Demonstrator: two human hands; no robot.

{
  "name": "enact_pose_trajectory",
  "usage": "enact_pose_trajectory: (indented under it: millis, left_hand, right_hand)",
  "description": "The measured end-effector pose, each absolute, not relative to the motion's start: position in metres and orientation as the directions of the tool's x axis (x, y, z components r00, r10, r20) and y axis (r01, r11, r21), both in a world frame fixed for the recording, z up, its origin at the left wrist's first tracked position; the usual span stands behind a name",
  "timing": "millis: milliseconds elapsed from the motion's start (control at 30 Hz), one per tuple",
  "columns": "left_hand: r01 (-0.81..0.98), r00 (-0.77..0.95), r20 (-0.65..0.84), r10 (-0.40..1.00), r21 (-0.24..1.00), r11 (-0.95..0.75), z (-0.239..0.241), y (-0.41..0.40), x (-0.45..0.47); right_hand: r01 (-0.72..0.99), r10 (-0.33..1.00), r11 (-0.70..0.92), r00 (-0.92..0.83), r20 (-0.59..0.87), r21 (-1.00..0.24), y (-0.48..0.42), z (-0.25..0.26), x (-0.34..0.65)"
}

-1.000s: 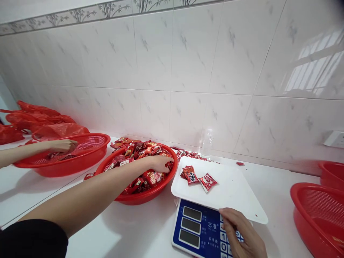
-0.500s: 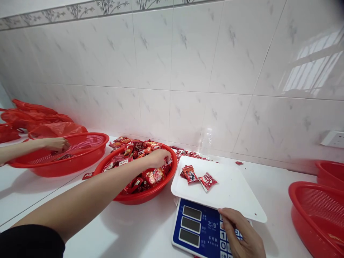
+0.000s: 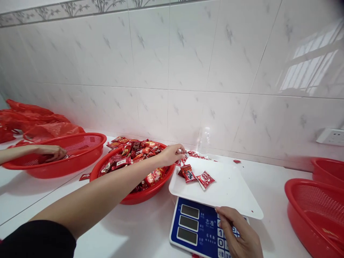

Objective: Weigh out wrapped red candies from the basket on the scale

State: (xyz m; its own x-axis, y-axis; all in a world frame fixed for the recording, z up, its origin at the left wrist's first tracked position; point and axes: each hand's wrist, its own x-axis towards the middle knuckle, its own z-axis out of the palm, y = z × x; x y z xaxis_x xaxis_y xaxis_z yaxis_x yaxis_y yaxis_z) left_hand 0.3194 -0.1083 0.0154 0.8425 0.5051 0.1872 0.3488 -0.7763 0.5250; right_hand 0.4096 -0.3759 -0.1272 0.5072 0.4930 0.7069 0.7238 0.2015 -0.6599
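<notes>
— White tiled wall [image 3: 188, 71], white counter [image 3: 129, 233]. Where's the left hand [image 3: 172, 154]?
— Stretched over the middle basket [image 3: 134, 196] heaped with sweets, fingers pinched on some red packets [image 3: 180, 161] just above the far-left corner of the white tray [image 3: 231, 195]. Two loose packets [image 3: 188, 173] lie on the tray beside it.
— And the right hand [image 3: 239, 238]?
— Near edge, loosely curled, fingertips on the blue scale [image 3: 193, 225] keys, gripping nothing.
— Anyone else?
— Another person's hand [image 3: 52, 152] rests in the far-left basket [image 3: 80, 163]; more red baskets [image 3: 309, 202] sit right.

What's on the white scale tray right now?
Two red candy packets lie on the white tray near its far left corner. The left hand pinches a third packet over that edge; the hand hides most of it.
</notes>
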Motion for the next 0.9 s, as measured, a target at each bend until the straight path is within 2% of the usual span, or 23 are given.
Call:
enact_pose_trajectory:
  millis: [233, 467, 600, 800, 900]
  left_hand:
    - [0.289, 0.921, 0.093, 0.378, 0.488, -0.823, -0.009, -0.131, 0.339]
    - [0.353, 0.935, -0.118, 0.333, 0.370, -0.860, -0.032, -0.160, 0.361]
    - [0.317, 0.948, -0.074, 0.311, 0.334, -0.888, -0.039, -0.167, 0.381]
    - [0.220, 0.975, -0.044, 0.216, 0.252, -0.942, -0.044, -0.170, 0.405]
    - [0.206, 0.979, -0.060, 0.197, 0.246, -0.947, -0.041, -0.171, 0.406]
  right_hand:
    - [0.721, 0.491, 0.217, 0.502, 0.712, -0.658, -0.375, -0.123, 0.409]
    - [0.732, 0.467, 0.244, 0.486, 0.739, -0.636, -0.372, -0.121, 0.407]
    - [0.754, 0.466, 0.238, 0.465, 0.753, -0.613, -0.371, -0.120, 0.410]
    - [0.820, 0.520, 0.261, 0.325, 0.790, -0.510, -0.373, -0.121, 0.418]
    - [0.790, 0.505, 0.255, 0.383, 0.773, -0.558, -0.372, -0.121, 0.414]
